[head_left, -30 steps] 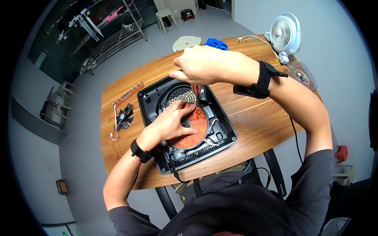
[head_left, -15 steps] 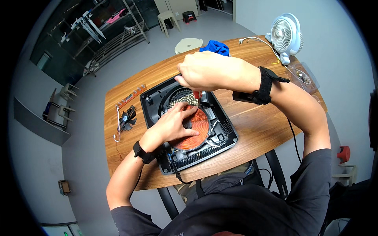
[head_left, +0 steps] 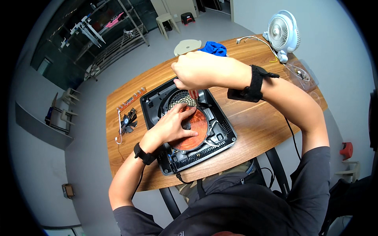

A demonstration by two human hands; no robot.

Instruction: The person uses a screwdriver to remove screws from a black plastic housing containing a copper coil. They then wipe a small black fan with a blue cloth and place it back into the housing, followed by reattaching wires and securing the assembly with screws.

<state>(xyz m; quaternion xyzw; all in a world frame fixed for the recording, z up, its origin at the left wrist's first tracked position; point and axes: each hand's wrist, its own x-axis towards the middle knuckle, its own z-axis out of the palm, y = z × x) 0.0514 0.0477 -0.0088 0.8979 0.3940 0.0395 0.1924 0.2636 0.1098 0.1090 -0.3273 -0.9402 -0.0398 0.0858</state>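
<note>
My right hand (head_left: 197, 70) is closed around a red tool (head_left: 193, 94), apparently a screwdriver, held upright above the inside of an opened black appliance housing (head_left: 226, 133); its tip is hard to make out. Just below and left of it, my left hand (head_left: 173, 124) lies spread on a round copper coil (head_left: 200, 125), index finger and thumb apart on its surface. Behind the coil sits a round perforated grille (head_left: 177, 95) inside the housing. White wires (head_left: 212, 133) run at the coil's right side, and a black power cord (head_left: 179, 177) leaves the front edge of the housing.
On the wooden table (head_left: 256, 118) are an orange component strip (head_left: 132, 98), a small black fan (head_left: 128, 122), a blue cloth (head_left: 214, 48), a white desk fan (head_left: 281, 33) and a clear tray (head_left: 301, 74). Stools (head_left: 165, 19) and a metal rack (head_left: 118, 39) stand beyond.
My right hand, closed on the red tool, has moved slightly down over the last second. My left hand stays on the coil. The view has shifted a little.
</note>
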